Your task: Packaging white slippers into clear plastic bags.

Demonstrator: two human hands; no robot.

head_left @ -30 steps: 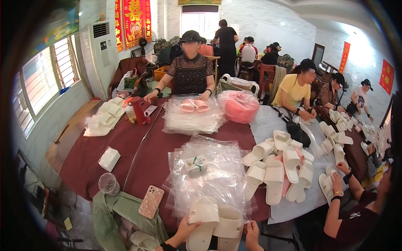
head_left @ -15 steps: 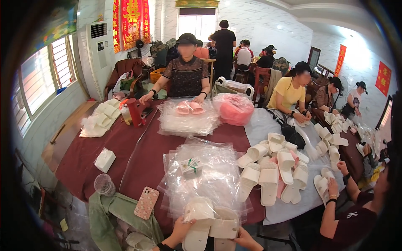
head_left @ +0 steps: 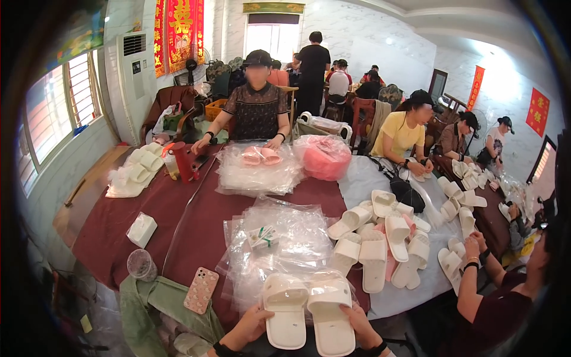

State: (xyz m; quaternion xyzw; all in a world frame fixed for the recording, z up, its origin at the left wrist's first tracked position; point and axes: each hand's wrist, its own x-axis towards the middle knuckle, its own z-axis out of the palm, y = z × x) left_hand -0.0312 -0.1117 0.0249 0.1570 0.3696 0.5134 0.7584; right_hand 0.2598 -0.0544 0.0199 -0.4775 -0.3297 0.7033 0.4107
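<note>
A pair of white slide slippers is held side by side at the near edge of the table, soles down, open heels toward me. My left hand (head_left: pixel 254 323) grips the outer side of the left slipper (head_left: pixel 285 326). The right slipper (head_left: pixel 333 330) has its outer edge pinched by my right hand (head_left: pixel 358 324), thumb on top. Their strap ends lie over a stack of clear plastic bags (head_left: pixel 291 217). On that stack rests a small white packet with green marks (head_left: pixel 263 238). Whether the slippers sit inside a bag I cannot tell.
A heap of white and pink slippers (head_left: pixel 373 262) lies right of the bags. To the left are a phone in a patterned case (head_left: pixel 201 290), a green cloth (head_left: pixel 169 303), a plastic cup (head_left: pixel 141 265) and a tissue pack (head_left: pixel 141 230). Co-workers sit across and at the right.
Both hands have raised and levelled the slippers, which now lie evenly side by side with their heels showing. The view has shifted slightly. The co-worker at right has brought both hands together.
</note>
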